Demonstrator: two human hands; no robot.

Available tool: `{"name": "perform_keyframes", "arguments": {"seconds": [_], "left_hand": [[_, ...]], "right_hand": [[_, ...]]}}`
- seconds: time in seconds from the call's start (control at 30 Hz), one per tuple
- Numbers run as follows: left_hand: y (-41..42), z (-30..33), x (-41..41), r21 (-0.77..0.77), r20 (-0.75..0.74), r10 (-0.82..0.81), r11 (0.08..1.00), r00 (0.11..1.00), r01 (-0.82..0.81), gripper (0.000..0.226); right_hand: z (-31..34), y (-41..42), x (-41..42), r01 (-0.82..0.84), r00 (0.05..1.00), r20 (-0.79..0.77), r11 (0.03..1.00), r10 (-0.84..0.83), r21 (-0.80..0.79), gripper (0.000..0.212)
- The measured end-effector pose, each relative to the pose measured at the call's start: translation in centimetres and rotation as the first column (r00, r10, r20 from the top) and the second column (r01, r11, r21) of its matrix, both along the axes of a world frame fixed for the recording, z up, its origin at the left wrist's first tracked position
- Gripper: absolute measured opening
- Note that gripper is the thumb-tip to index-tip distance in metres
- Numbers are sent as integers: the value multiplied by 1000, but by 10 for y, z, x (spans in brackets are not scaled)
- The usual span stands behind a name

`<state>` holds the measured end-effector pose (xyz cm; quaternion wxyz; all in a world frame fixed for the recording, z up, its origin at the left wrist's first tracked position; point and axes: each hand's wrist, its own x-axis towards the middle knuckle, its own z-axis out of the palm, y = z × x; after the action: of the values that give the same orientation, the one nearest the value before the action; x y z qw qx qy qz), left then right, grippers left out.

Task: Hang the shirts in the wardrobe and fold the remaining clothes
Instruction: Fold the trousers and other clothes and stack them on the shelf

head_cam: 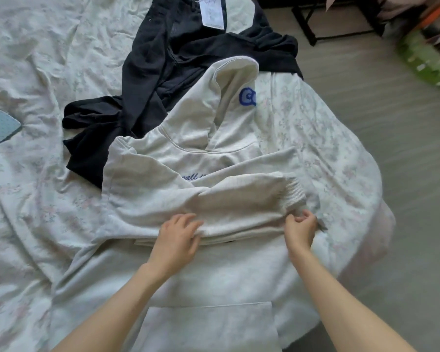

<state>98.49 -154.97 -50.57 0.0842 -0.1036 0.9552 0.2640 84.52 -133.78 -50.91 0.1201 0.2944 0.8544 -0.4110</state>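
Clearly the folding is only partly done. At the centre of the frame the cream hoodie (188, 174) lies on the bed (36, 186), its sleeves already crossed over the chest, its lower part not yet folded up. The left hand (175, 240) rests on the folded edge with fingers spread and nearly straight. The right hand (300, 229) pinches the fabric just below the ribbed cuff (294, 191). Behind it, in the upper middle, a black garment (163, 72) lies crumpled, still unfolded. No wardrobe is visible.
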Motion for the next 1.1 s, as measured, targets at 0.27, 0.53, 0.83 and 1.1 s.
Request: {"name": "perform_keyframes", "arguments": {"seconds": [0.27, 0.53, 0.83, 1.1], "left_hand": [[-72, -4, -61, -301, -31, 169, 938, 985, -170, 42], [-129, -16, -102, -551, 33, 205, 820, 978, -153, 18], [-139, -13, -147, -374, 28, 461, 828, 887, -418, 48], [-133, -27, -274, -94, 82, 375, 925, 924, -367, 73]], "right_hand": [[9, -47, -27, -704, 459, -19, 376, 888, 602, 45], [-1, -41, -80, -646, 256, 98, 95, 962, 757, 18], [-8, -99, -142, -703, 612, -90, 592, 786, 393, 38], [-22, -156, -242, -510, 856, -71, 816, 511, -272, 59]]}}
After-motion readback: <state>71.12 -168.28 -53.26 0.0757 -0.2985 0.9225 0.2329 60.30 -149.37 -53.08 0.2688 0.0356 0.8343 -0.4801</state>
